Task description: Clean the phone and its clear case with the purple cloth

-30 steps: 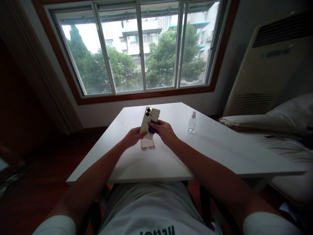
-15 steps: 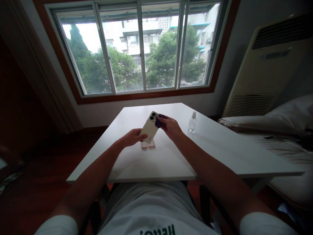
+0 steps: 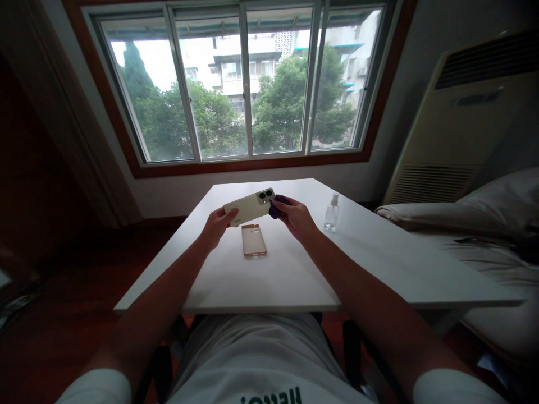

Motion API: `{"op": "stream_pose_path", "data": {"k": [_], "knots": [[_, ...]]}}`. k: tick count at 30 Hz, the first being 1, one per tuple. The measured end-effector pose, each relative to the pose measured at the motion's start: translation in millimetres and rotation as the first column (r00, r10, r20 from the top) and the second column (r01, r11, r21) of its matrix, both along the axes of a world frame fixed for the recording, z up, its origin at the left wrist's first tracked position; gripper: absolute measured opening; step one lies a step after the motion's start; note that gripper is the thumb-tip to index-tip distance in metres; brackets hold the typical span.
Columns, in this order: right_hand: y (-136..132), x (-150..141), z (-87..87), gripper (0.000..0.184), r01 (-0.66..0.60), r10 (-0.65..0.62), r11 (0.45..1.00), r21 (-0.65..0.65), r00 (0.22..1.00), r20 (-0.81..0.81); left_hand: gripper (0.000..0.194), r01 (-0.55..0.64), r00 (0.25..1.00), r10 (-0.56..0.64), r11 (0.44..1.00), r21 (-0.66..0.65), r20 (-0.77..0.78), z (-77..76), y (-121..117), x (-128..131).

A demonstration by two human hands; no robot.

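My left hand point(image 3: 218, 221) grips one end of a cream-coloured phone point(image 3: 249, 205), held sideways above the white table point(image 3: 295, 269) with its back and two camera lenses facing me. My right hand point(image 3: 295, 216) is closed on a small purple cloth point(image 3: 277, 207) pressed against the phone's camera end. A clear phone case point(image 3: 254, 240) with a pinkish rim lies flat on the table just below the phone, untouched.
A small clear spray bottle point(image 3: 331, 213) stands on the table to the right of my right hand. A wide window runs behind the table. A floor air conditioner point(image 3: 463, 123) and a bed with a pillow point(image 3: 475, 202) fill the right side.
The phone has turned from nearly upright to lying sideways, and my left hand has shifted left and up with it. The cloth moved from the phone's middle to its camera end. The case is now fully uncovered.
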State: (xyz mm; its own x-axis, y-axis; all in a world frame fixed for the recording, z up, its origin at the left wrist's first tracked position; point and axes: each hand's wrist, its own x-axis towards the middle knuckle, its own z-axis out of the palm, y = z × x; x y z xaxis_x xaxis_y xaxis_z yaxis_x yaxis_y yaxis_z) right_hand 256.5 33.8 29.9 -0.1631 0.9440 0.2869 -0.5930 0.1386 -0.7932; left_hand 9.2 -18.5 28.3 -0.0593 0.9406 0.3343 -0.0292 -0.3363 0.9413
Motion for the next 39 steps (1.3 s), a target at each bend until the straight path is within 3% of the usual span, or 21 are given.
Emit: {"op": "stream_pose_path", "data": {"k": [3,7,13,15,19,22,28,39], "knots": [[-2.8,-0.2,-1.8,0.056,-0.031,0.020,0.997,0.071,0.989,0.147,0.053,-0.041,0.997,0.040,0.999,0.007,0.063,3.9,-0.5,-3.2],[-5.7,-3.6,-6.0,0.057,-0.119,0.096,0.991,0.066,0.954,0.285,0.055,-0.070,0.991,0.071,0.997,-0.013,0.111,4.2,2.6,-8.1],[-10.3,-4.8,-5.7,0.060,-0.201,0.166,0.977,0.064,0.920,0.355,0.056,-0.050,0.994,0.050,0.999,0.003,0.097,-0.6,6.3,-8.2],[-9.5,-4.1,-5.1,0.059,-0.171,0.117,0.979,0.111,0.916,0.384,0.057,-0.061,0.995,0.060,0.998,0.007,0.080,-0.9,5.9,-7.4],[-5.4,-3.6,-5.5,0.062,0.002,-0.080,0.980,0.199,0.920,0.384,0.057,-0.088,0.995,0.087,0.996,0.020,0.047,-0.3,4.8,-6.0],[-1.7,-2.9,-6.1,0.063,0.035,-0.106,0.981,0.191,0.922,0.372,0.060,-0.102,0.994,0.101,0.995,0.016,0.049,0.5,4.7,-5.2],[1.5,-0.5,-7.0,0.057,-0.166,0.139,0.984,0.059,0.938,0.317,0.058,-0.134,0.989,0.131,0.990,0.040,0.071,1.2,5.9,-7.1],[-8.3,4.8,-3.1,0.055,-0.397,0.389,0.914,-0.087,0.796,0.464,0.052,-0.065,0.990,0.062,0.998,0.021,0.127,2.9,3.6,-10.6]]}}
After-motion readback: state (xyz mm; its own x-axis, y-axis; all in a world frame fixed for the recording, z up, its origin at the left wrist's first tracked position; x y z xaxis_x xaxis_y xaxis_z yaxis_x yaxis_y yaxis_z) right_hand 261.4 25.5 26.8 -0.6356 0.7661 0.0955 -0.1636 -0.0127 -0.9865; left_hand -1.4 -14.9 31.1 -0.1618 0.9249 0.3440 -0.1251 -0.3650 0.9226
